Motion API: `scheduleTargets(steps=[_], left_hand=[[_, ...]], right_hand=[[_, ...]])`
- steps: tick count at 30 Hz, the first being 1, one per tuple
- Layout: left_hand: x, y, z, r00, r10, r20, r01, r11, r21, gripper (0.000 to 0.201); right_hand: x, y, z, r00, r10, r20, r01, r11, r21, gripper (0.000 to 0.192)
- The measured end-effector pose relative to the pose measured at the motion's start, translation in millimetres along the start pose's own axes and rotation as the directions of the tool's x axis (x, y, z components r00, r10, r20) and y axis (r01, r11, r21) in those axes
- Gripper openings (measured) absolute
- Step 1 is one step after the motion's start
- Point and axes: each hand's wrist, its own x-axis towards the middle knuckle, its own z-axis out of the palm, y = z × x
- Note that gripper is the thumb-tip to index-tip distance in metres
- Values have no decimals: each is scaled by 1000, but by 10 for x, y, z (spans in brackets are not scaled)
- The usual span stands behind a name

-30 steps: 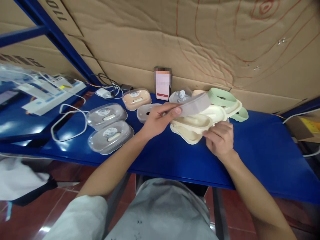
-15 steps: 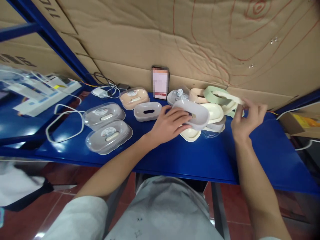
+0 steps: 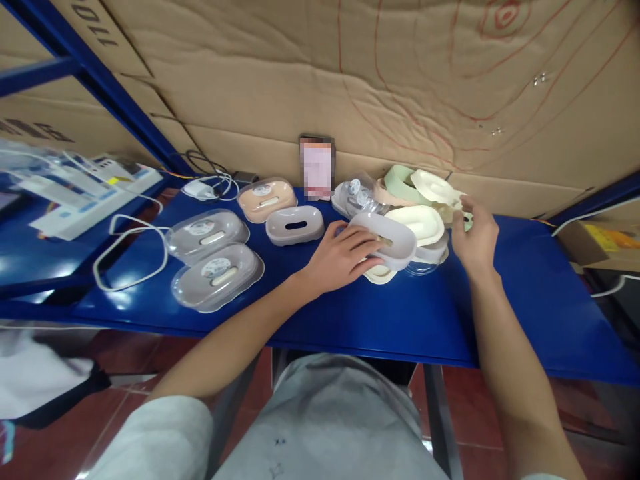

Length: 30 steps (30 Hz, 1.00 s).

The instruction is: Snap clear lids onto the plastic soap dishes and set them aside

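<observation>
My left hand is closed on the left end of a grey oval plastic dish with a slot in its floor, tilted above the pile. My right hand has its fingers curled at the right end of a cream oval dish at the back. That dish leans over a green oval piece. Between my hands lies another cream dish, on top of a grey piece. A further cream piece shows partly below the grey dish.
Two grey lidded dishes and a peach one stand left, near a slotted grey dish. A phone leans on the cardboard. White cable and a power strip lie farther left.
My right hand has come down and slightly left with the cream dish, which now rests over the green piece. The green piece has shifted left. My left hand keeps the grey dish, slightly lower.
</observation>
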Motion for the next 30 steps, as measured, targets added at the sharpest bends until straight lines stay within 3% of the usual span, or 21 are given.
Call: scheduleTargets(steps=[4,9,13,16,19,24,30], left_hand=[[-14,40,-19,1000,1,-29,0,1000,22,30],[96,-29,-138,985,-107,-137,119,989,84,33],[497,-326,-198,952,-243,-184,260,963,74,36],[865,-599,-155,930,-351,-107,358,932,52,36],[1082,-800,-77,928,-372,-32,374,927,44,33],[1019,-905,6,945,-323,57,322,946,39,37],[810,-956,53,961,-277,17,277,961,-8,49]], right_hand=[[-6,-81,-19,996,-38,80,39,999,-8,45],[-11,-122,-42,990,-52,131,56,998,-27,49],[-11,-58,-22,993,23,114,-9,993,-121,49],[-10,-9,-3,992,48,115,-32,991,-133,48],[-8,20,7,993,54,109,-40,990,-132,47],[-11,14,-8,994,60,94,-47,989,-138,47],[-22,-70,-42,989,67,131,-47,987,-152,50]])
